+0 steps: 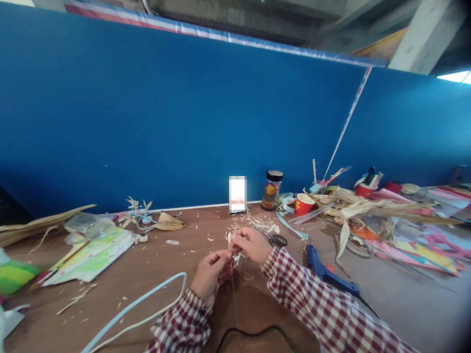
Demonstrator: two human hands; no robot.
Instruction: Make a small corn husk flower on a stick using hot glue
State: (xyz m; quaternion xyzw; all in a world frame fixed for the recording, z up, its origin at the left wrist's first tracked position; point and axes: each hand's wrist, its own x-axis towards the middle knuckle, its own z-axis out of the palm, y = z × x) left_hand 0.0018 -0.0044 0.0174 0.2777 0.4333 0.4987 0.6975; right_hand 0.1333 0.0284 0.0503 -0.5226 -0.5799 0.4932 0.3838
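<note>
A black cable [253, 334] and a pale blue cord [147, 299] lay nearest on the wooden table [176, 264]. Just beyond, the left hand [210, 275] and the right hand [250, 243] met, their fingers pressed together and pinching a small dry husk piece [231, 241] held just above the table. It looked light, thin and brittle, best gripped near its base. Farther away were scissors [275, 239], a blue glue gun [326, 272] and a jar [272, 189].
</note>
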